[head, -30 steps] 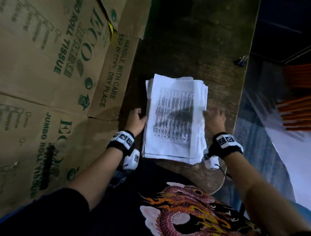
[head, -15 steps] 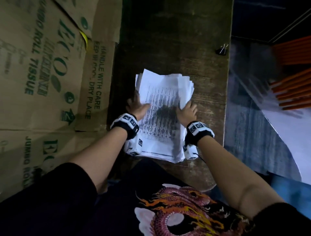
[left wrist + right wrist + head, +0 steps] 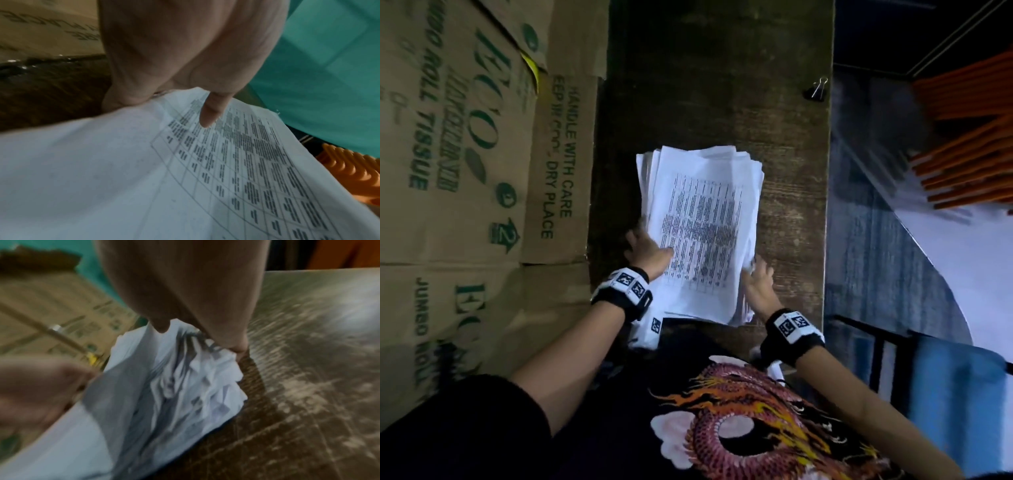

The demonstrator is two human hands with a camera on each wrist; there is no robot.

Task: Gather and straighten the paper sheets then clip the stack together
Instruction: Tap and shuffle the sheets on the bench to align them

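A thick, uneven stack of white paper sheets (image 3: 702,233) with a printed table on top lies on the dark wooden table (image 3: 722,85). My left hand (image 3: 647,250) grips its left edge. In the left wrist view the thumb (image 3: 209,112) lies on the top sheet (image 3: 185,178) and the fingers curl down past the edge. My right hand (image 3: 756,284) is at the stack's lower right edge, its fingers (image 3: 236,344) straight and pressing against the ragged sheet ends (image 3: 195,378). A black binder clip (image 3: 816,89) lies apart at the table's far right edge.
Large cardboard boxes (image 3: 465,154) printed in green stand close along the table's left side. The table's right edge (image 3: 828,205) drops off to the floor. Orange slats (image 3: 969,137) are stacked at the far right beyond it.
Both hands have slid off the top of the stack to its side edges. The left now grips the left edge and the right presses the lower right edge.
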